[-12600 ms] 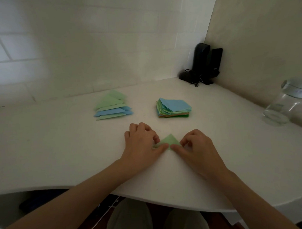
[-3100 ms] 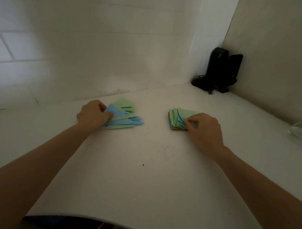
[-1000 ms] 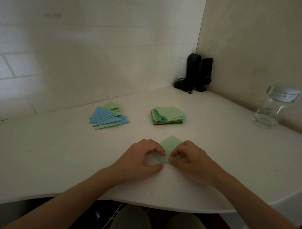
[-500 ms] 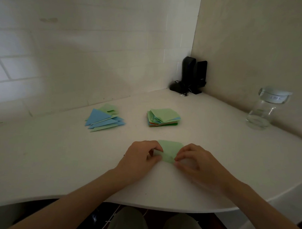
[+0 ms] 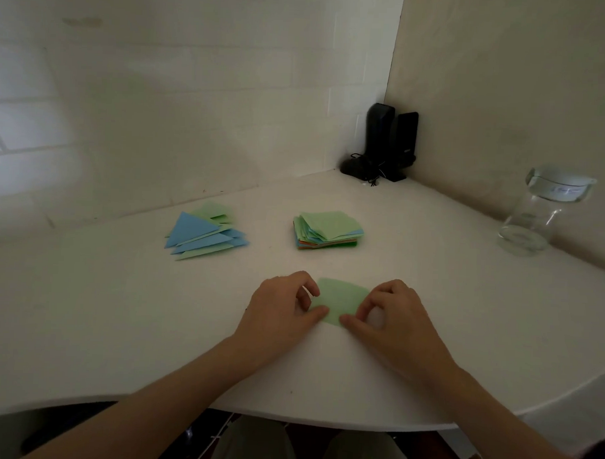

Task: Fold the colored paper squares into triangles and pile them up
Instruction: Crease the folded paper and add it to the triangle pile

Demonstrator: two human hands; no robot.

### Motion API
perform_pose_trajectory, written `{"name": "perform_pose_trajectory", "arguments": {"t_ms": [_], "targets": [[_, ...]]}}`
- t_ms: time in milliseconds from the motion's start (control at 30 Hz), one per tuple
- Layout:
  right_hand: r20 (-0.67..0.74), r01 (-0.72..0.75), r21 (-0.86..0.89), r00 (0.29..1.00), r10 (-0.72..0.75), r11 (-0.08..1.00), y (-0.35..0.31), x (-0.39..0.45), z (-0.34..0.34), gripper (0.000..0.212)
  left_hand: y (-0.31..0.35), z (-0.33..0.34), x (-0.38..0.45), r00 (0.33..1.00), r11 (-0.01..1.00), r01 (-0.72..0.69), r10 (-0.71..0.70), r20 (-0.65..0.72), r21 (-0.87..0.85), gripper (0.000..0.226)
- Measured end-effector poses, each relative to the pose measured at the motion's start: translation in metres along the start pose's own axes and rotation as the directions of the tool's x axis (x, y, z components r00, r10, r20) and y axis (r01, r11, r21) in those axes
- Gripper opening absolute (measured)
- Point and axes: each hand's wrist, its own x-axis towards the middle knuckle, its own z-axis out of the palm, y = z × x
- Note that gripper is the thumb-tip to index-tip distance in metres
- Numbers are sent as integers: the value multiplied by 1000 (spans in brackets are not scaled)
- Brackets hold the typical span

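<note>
A light green paper square [image 5: 341, 299] lies near the front of the white table [image 5: 120, 308], held between both hands. My left hand [image 5: 277, 311] pinches its left edge with thumb and curled fingers. My right hand [image 5: 390, 315] pinches its right side near the front corner. The pile of folded triangles [image 5: 205, 234], blue and green with a blue one on top, lies at the back left. A stack of unfolded colored squares [image 5: 328, 230], green on top, sits behind the hands at the middle.
Two black speakers [image 5: 390, 143] with a cable stand in the back corner. A glass jar [image 5: 542, 210] with a white lid stands at the right by the wall. The table's curved front edge runs just below my forearms.
The green sheet has settled flatter between my hands, and both hands have shifted their grip along its sides. Earlier my left hand laid a blue triangle on the pile while my right took this sheet.
</note>
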Motion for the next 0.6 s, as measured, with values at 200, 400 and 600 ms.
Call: {"name": "perform_pose_trajectory", "arguments": {"t_ms": [200, 400, 600], "targets": [[178, 19, 94, 983, -35, 995, 10, 9, -17, 26, -3, -8, 0, 999, 998, -46, 47, 26, -29, 16], [169, 147, 140, 971, -170, 979, 11, 26, -24, 49, -6, -10, 5, 982, 986, -164, 166, 91, -36, 25], [127, 336, -55, 936, -327, 940, 14, 31, -18, 15, -5, -14, 8, 962, 950, -256, 233, 140, 179, 41]]}}
